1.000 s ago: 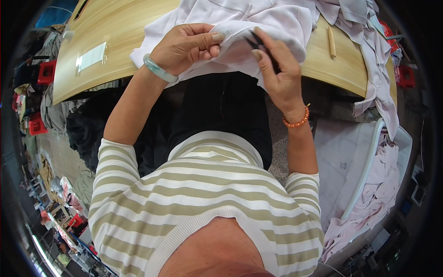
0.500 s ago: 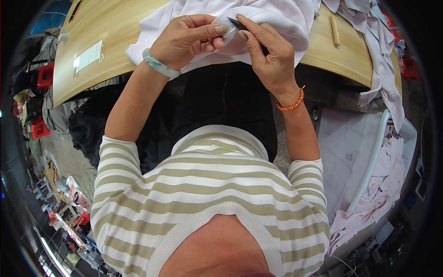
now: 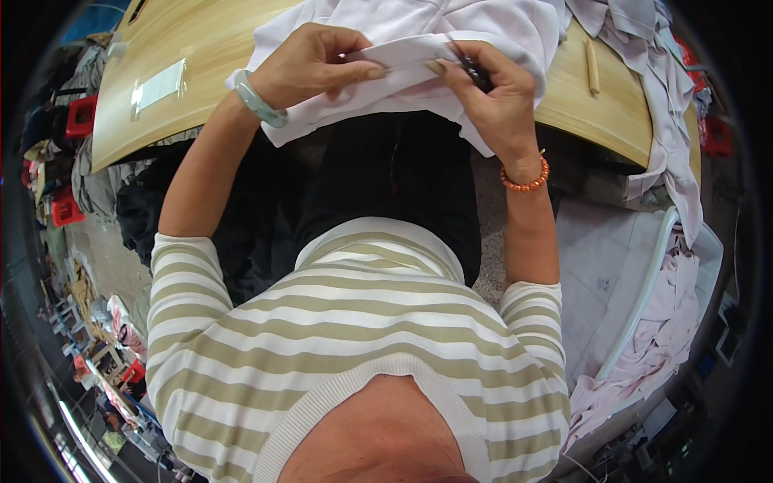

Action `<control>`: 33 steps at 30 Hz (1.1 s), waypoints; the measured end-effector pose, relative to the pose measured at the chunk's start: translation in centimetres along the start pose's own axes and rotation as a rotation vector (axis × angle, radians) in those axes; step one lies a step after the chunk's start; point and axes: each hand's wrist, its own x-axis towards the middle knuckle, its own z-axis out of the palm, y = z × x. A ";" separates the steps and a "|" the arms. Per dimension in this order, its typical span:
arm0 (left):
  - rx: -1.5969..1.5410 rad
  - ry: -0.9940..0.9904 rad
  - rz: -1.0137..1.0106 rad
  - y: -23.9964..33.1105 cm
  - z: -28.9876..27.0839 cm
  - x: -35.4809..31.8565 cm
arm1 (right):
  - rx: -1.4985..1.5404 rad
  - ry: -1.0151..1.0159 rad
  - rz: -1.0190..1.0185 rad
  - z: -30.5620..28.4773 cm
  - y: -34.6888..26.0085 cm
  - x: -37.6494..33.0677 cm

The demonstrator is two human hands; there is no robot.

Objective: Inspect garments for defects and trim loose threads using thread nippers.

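Note:
A pale pinkish-white knit garment [image 3: 419,92] lies bunched over the table's near edge. My left hand [image 3: 318,68], with a jade-coloured bangle at the wrist, pinches one end of a folded band of it between thumb and fingers. At the band's other end, my right hand [image 3: 499,88] grips the cloth with thumb and fingertips. Tucked in the same palm is a small black pair of thread snips [image 3: 475,74], its thin tip pointing away from me; the fingers partly hide it. The band is stretched between both hands.
The wood-grain table [image 3: 217,56] carries a white label [image 3: 161,87] at left and a wooden stick [image 3: 593,66] at right. More pale garments [image 3: 664,121] hang over its right edge. A translucent bin [image 3: 644,298] of pale cloth stands at my right; dark cloth [image 3: 161,209] lies at left.
My hands have moved apart, stretching a band of the garment between them. The snips' tip has left the spot at my left fingertips and the snips now sit back in my right palm.

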 end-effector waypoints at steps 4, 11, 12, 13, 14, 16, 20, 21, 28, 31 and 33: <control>-0.054 0.051 -0.031 -0.8 -1.6 -2.1 | 0.107 0.037 -0.003 -0.3 -0.2 0.2; -0.102 0.104 0.002 -1.0 -0.3 -3.2 | 0.195 0.050 0.024 -0.6 -0.4 1.1; -0.158 0.092 -0.012 -1.1 -0.3 -3.3 | 0.226 0.073 0.028 -0.6 -0.6 1.1; -0.162 0.099 -0.009 -1.3 -0.5 -3.3 | 0.257 0.098 0.034 -0.6 -0.7 1.1; -0.167 0.122 -0.042 -1.5 -0.6 -3.4 | 0.253 0.092 0.032 -0.6 -0.7 1.1; -0.175 0.148 -0.072 -1.7 -0.6 -3.4 | 0.218 0.089 0.034 -0.7 -0.4 1.0; -0.207 0.202 -0.039 -2.1 -0.2 -3.3 | 0.204 0.132 -0.001 -0.2 -0.4 1.2; -0.182 0.252 -0.029 -2.3 -0.2 -3.3 | 0.203 0.137 0.003 -0.3 -0.6 1.3; -0.407 0.035 0.012 -1.2 -0.9 -4.3 | 0.069 0.211 0.052 -0.4 -0.2 2.1; -0.509 0.079 0.023 -0.3 -0.4 -4.8 | -0.304 0.146 0.027 0.5 -1.8 2.2; -0.532 0.191 0.032 0.1 -0.1 -4.8 | -0.220 0.120 0.032 1.1 -2.6 1.4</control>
